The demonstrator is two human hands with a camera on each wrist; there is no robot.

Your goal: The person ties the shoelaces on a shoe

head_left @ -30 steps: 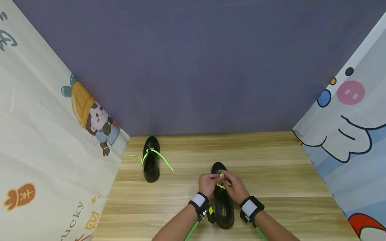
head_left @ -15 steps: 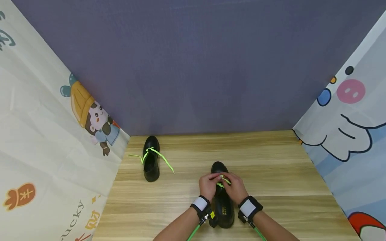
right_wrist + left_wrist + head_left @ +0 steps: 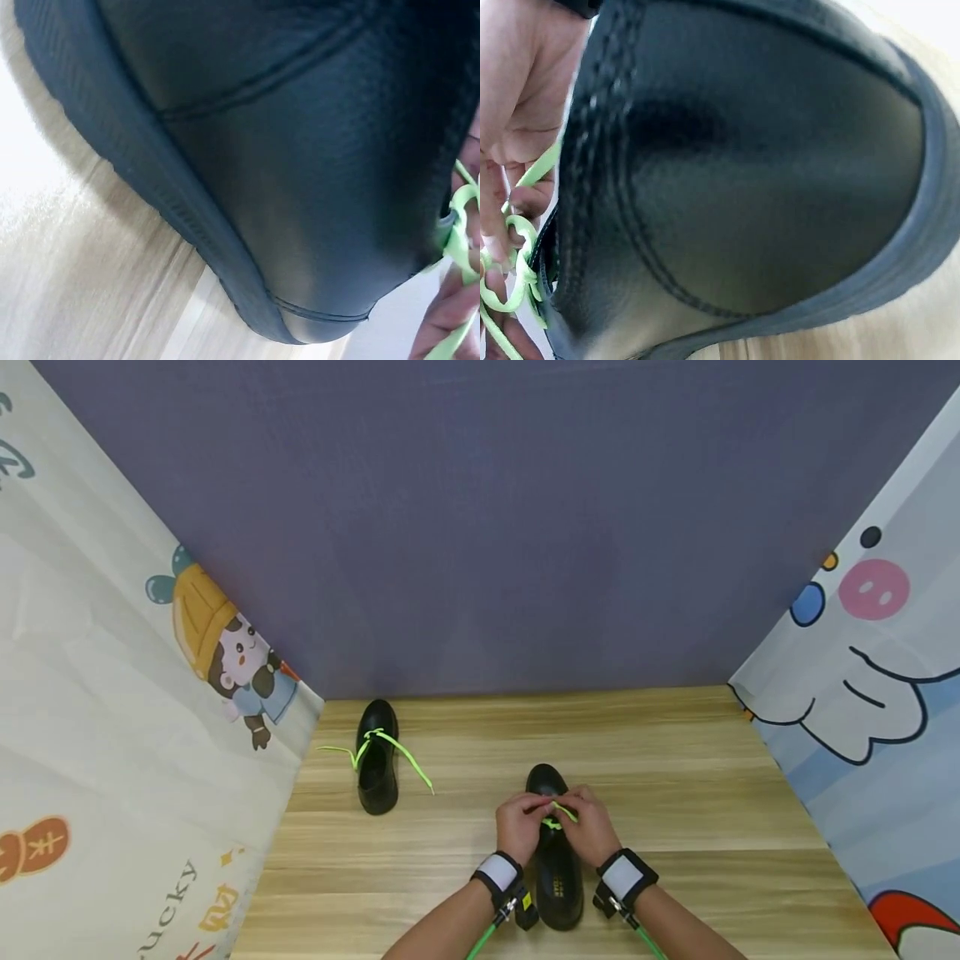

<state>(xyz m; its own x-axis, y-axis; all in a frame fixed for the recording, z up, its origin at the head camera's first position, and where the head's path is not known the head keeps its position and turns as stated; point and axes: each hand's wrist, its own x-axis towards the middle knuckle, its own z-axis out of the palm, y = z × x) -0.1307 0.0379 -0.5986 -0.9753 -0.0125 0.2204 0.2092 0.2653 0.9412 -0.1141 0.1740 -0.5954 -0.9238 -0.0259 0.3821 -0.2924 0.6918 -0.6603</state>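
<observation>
A black leather shoe [image 3: 558,893] stands on the wooden surface with its toe pointing away from me. Above its eyelets my left hand [image 3: 517,828] and right hand [image 3: 591,831] meet, fingertips close together. Both pinch the neon green shoelace [image 3: 564,812]. In the left wrist view the shoelace [image 3: 523,238] forms a loop among the fingers at the left edge, beside the shoe's side [image 3: 765,172]. The right wrist view shows the shoelace [image 3: 459,232] coming from an eyelet and running between fingers at the right edge. The exact knot is partly hidden by the fingers.
Another black shoe [image 3: 378,781] stands at the back left, its green shoelace [image 3: 405,756] spread out to both sides. A dark grey panel [image 3: 525,543] rises behind the wooden surface [image 3: 675,760]. Printed cloths flank it left [image 3: 97,693] and right [image 3: 900,710].
The fingertips have shifted slightly over the shoe, and the small green loop seen between them earlier is now mostly covered. Both shoes stay in place.
</observation>
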